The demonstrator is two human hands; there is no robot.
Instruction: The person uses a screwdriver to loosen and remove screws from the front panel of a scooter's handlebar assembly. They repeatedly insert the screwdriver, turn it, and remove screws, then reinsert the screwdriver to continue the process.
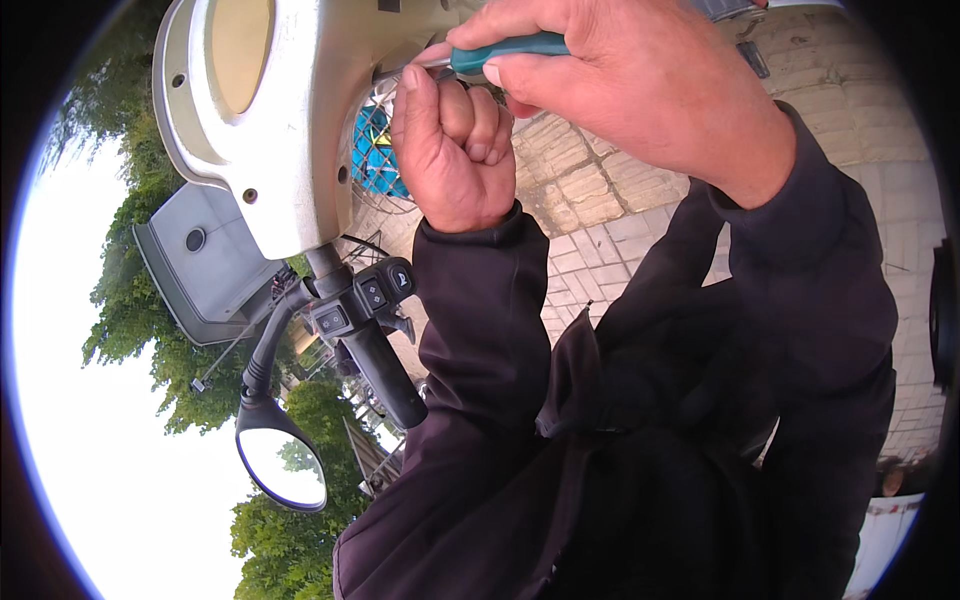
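Note:
A screwdriver with a teal-green handle [520,48] lies nearly level at the top of the view. My right hand [640,85] is closed around that handle, coming from the right. Its thin metal shaft points left at the edge of a white scooter body panel [295,130]. Just below the shaft is my left hand [457,150], its fingers curled in and its thumb and forefinger pinched on the shaft near the tip. Whatever the tip meets is too small to make out. Several dark round holes show in the panel.
Below the panel are a black handlebar grip [385,375] with switches and a round mirror [282,467]. A grey windshield-like part [205,255] juts out at left. Behind my left hand, a wire basket [378,160] holds something blue. Brick paving [590,190] lies underneath.

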